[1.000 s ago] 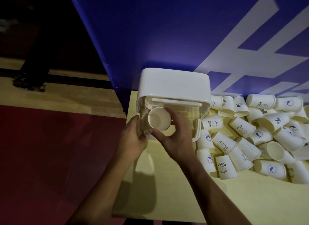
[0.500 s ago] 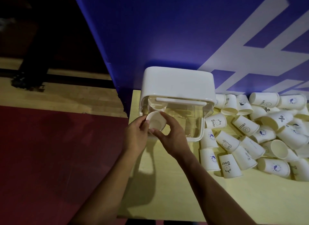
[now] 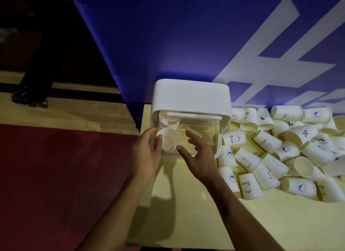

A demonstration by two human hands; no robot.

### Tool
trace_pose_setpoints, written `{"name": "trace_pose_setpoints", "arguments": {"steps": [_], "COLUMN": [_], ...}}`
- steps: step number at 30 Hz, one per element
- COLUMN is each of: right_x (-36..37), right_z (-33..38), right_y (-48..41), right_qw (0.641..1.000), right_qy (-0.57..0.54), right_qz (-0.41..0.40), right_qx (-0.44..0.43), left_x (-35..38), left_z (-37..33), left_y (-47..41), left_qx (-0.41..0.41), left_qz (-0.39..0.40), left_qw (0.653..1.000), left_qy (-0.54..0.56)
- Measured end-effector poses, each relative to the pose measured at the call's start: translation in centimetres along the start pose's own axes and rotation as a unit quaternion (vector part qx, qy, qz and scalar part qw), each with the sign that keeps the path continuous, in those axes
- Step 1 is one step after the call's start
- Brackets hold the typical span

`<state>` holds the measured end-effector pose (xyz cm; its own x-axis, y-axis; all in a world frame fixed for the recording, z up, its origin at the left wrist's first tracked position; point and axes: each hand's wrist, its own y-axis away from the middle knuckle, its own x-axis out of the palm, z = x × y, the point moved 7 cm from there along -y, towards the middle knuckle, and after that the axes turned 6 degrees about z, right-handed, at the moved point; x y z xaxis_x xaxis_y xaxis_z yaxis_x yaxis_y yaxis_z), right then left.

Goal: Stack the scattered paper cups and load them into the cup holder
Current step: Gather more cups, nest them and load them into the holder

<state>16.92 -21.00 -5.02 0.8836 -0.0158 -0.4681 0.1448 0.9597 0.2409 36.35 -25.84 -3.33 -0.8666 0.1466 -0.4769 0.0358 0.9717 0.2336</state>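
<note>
I see first cups (image 3: 168,141) in holder (image 3: 190,101); left fingers (image 3: 159,138) touch them, grip unclear; right fingers (image 3: 193,139) wide. Whole pile (image 3: 280,148) unstacked.

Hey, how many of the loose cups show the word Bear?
2. One Bear cup lies right beside the cup holder; the other Bear cup lies at the near edge of the pile. More may be turned away or buried.
</note>
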Motion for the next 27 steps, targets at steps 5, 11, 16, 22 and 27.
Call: {"name": "trace_pose_setpoints", "arguments": {"steps": [5,11,16,22,27], "right_x": [-8.2,-19.5,-28.2,-36.8,-43.0], "right_z": [-2.4,-6.3,-10.0,-15.0,-18.8], "right_y": [3.3,6.1,7.1,6.8,6.3], "right_qw": [0.997,0.988,0.983,0.980,0.980], "right_qy": [0.008,0.005,0.001,-0.027,-0.022], "right_qz": [-0.066,-0.134,-0.159,-0.165,-0.160], "right_qx": [0.044,0.079,0.089,0.110,0.120], "left_x": [3.9,14.5,24.2,36.7,45.3], "left_z": [-7.5,-15.9,-21.5,-27.1,-28.5], "left_y": [2.7,3.7,3.0,1.4,-1.0], "left_qx": [0.171,0.230,0.259,0.276,0.256], "left_qz": [0.027,0.121,0.178,0.219,0.252], "left_qw": [0.984,0.961,0.937,0.905,0.879], "left_qy": [-0.044,-0.100,-0.155,-0.237,-0.313]}}
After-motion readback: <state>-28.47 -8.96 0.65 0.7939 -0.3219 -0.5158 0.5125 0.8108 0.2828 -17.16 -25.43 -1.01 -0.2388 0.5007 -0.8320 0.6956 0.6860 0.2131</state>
